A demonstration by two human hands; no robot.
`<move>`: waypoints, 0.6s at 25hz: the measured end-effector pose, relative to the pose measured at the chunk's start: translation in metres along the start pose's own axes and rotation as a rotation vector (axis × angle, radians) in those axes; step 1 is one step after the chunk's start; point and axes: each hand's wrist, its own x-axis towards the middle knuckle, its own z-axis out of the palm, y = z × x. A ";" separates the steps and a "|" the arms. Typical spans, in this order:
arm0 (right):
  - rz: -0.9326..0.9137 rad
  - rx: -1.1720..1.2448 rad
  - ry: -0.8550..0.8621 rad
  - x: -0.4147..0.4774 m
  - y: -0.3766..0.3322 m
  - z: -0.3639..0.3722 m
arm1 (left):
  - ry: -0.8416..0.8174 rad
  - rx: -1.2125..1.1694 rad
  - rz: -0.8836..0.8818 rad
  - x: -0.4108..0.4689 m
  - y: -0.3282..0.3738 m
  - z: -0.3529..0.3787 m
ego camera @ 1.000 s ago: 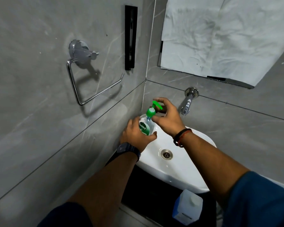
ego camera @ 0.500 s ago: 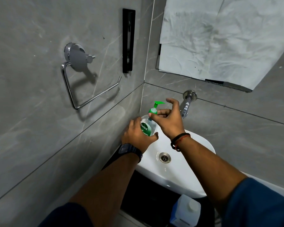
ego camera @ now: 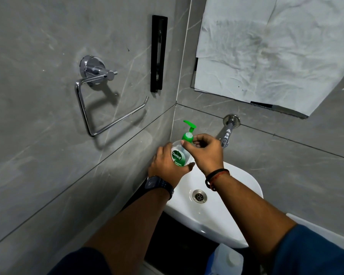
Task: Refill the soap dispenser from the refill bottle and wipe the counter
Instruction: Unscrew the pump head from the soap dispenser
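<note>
Steadying soap dispenser [ego camera: 180, 155] on basin [ego camera: 238, 181] corner.
Body wrapped by left hand [ego camera: 164, 165]; right hand [ego camera: 206, 153] pinches green collar [ego camera: 187, 136]. Likely light, slippery plastic; grip low.

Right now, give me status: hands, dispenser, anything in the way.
Left hand grips dispenser at sink edge. Right hand pinches pump collar, not yet off. Refill bottle below sink, untouched. Tap close beside right hand.
</note>
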 end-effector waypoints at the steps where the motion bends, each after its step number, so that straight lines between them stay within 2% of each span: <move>1: 0.005 -0.007 -0.003 0.000 0.000 0.000 | -0.007 0.003 -0.002 0.001 0.000 0.000; 6: 0.045 0.019 -0.024 0.001 -0.003 0.000 | -0.014 0.025 0.001 -0.001 -0.001 0.000; 10: -0.031 -0.034 -0.023 0.003 -0.007 -0.001 | 0.016 -0.020 0.006 0.000 0.002 -0.001; 15: -0.052 0.014 -0.024 0.008 -0.018 -0.002 | 0.033 0.011 0.021 0.004 0.003 -0.003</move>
